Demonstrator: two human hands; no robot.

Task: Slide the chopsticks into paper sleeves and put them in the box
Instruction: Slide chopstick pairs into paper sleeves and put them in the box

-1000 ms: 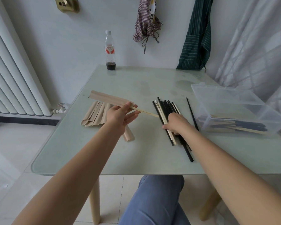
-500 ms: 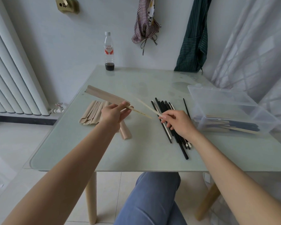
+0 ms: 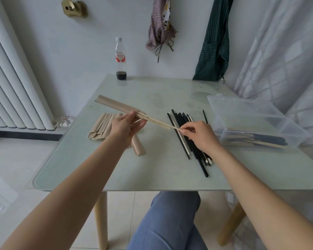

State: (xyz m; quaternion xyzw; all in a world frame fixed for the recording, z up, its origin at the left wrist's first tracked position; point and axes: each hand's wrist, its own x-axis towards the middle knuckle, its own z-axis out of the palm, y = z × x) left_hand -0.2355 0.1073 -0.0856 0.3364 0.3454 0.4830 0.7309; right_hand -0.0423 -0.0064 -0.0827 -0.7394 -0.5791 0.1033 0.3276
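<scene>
Left hand [image 3: 124,126]: your fingers and thumb are curled around the open end of a brown paper sleeve [image 3: 116,105], holding it raised above the left half of the glass table [image 3: 152,174], its far end angled toward the far-left corner. Two light wooden chopsticks [image 3: 154,121] sit partly inside the sleeve mouth and project toward the right.

Right hand [image 3: 199,134]: your thumb and fingertips pinch the near end of one of these wooden chopsticks, above the loose chopstick pile [image 3: 190,139]. The pile, mostly black sticks with a few white ones, lies on the table centre, fanned toward the near edge.

Empty paper sleeves [image 3: 100,128] lie flat in a stack near the left edge, partly behind your left hand. One rolled sleeve [image 3: 138,147] lies just beside the stack, under your left wrist.

A clear plastic box [image 3: 251,123] stands at the right edge, well apart from the sleeves, with sleeved chopsticks inside.

A plastic bottle [image 3: 120,60] stands at the far edge.
</scene>
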